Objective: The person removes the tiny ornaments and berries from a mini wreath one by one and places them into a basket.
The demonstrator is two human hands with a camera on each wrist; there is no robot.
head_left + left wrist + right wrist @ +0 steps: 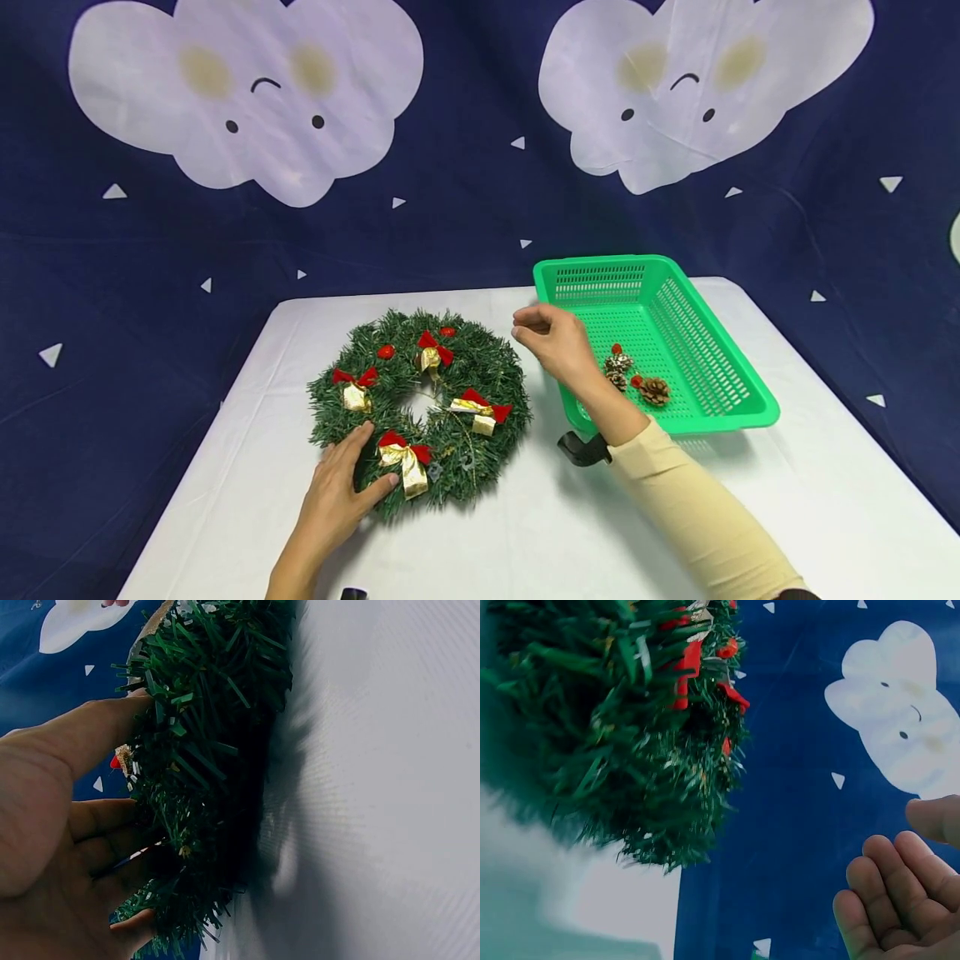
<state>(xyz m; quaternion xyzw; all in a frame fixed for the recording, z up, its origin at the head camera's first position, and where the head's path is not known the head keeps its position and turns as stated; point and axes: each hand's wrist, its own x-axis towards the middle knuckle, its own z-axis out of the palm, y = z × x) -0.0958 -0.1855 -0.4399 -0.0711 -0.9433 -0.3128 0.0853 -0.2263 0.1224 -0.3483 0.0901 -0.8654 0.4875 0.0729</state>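
A green wreath (pixel 480 467) lies on the white table, dressed with red and gold bows (pixel 405 462) and small red balls (pixel 386 352). At its near left edge my left hand (pixel 337 492) rests with fingers spread, the thumb beside the nearest bow. The left wrist view shows the thumb and fingers of that hand reaching into the green needles (pixel 202 750). My right hand (pixel 555 337) is raised between the wreath and the basket, fingers slightly bent and thumb apart. Its palm (pixel 907 900) holds nothing in the right wrist view.
A green plastic basket (pixel 705 333) stands at the right of the table. Several pinecones (pixel 655 391) and small red pieces lie in its near left part. Behind the table hangs a dark blue cloth (pixel 465 167) printed with clouds. A black strap (pixel 583 450) sits at my right wrist.
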